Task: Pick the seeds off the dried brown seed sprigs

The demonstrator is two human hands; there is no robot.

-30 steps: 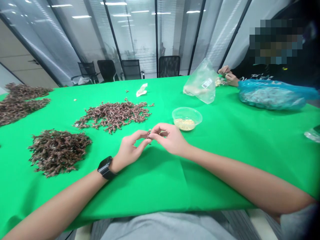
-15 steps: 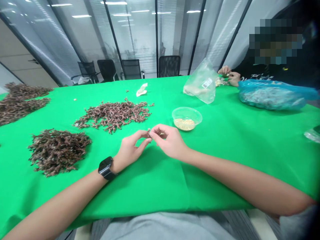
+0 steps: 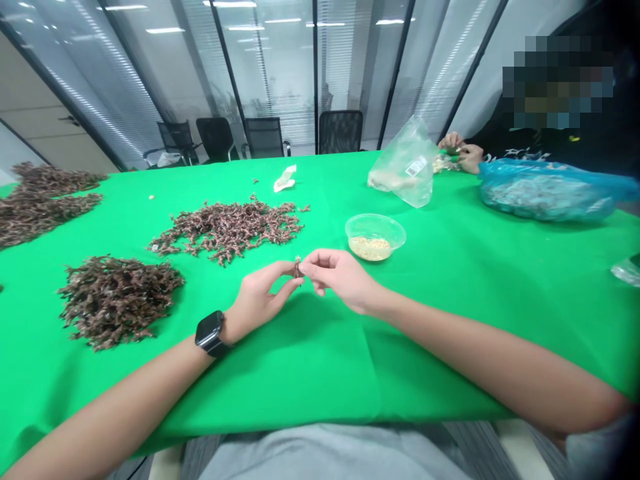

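A green-covered counter (image 3: 320, 373) fills the lower frame. At centre, the left hand (image 3: 263, 293) and right hand (image 3: 343, 277) pinch one small brown piece (image 3: 298, 269), partly covered. Brown piles (image 3: 120, 300) lie at left, the farthest cut off. A clear bowl (image 3: 393, 231) sits beyond the right hand. Upper right, a blue bag (image 3: 555, 190) partly screens a co-worker (image 3: 493, 127). Black chairs (image 3: 341, 132) and a glass partition (image 3: 285, 73) stand behind.

Left forearm (image 3: 135, 399) in from lower left, right forearm (image 3: 480, 352) from lower right. Left hand (image 3: 260, 295) and right hand (image 3: 345, 279) nearly meet just below frame centre, both pinching thumb-to-finger, wrists apart.
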